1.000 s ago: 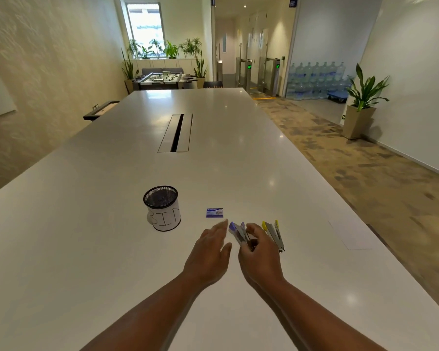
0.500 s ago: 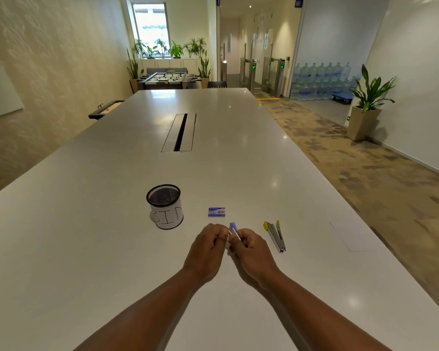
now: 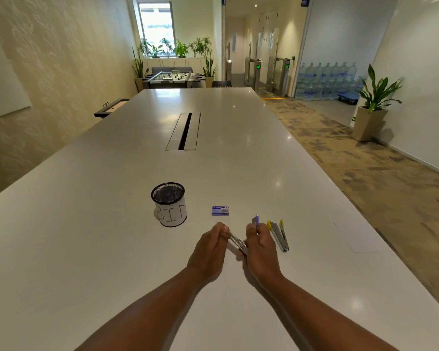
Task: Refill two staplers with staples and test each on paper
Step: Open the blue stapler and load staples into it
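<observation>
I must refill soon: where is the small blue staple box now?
In the head view, the small blue staple box lies on the white table, between the black mesh cup and the yellow stapler.

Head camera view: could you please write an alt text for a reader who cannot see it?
Both hands hold a purple stapler swung open above a white table: the left hand pinches its metal arm, the right hand grips its purple end. A yellow stapler lies open to the right, a small staple box and a mesh cup labelled BIN beyond.
</observation>
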A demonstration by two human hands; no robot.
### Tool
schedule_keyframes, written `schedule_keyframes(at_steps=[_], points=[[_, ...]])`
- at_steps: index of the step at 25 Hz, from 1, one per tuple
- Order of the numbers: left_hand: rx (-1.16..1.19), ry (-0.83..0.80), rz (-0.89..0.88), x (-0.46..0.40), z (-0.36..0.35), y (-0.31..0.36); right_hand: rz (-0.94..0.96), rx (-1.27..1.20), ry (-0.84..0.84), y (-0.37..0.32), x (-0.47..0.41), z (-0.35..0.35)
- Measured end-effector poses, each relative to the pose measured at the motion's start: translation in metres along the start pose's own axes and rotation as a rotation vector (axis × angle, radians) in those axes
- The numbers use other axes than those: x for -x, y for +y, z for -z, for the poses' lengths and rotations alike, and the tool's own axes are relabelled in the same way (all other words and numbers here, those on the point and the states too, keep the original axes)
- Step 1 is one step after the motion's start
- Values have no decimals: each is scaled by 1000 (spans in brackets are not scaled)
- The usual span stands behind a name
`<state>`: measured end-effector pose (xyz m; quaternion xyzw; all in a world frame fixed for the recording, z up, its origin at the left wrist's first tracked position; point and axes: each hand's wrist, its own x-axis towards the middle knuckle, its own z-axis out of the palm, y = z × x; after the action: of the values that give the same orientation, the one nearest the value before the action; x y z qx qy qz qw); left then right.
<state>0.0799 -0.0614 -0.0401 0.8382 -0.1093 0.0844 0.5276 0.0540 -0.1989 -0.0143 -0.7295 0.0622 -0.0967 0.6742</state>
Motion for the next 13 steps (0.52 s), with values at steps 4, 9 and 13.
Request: schedule_keyframes(at_steps=[4,9,13], points=[[172,40,67,-7,3,-4,86,2,-41,3,11,0],[271,122,213,-19,6,-8,236,230,44,6,14,2],[71,244,257,-25,5,-8,141,200,114,3,18,6]])
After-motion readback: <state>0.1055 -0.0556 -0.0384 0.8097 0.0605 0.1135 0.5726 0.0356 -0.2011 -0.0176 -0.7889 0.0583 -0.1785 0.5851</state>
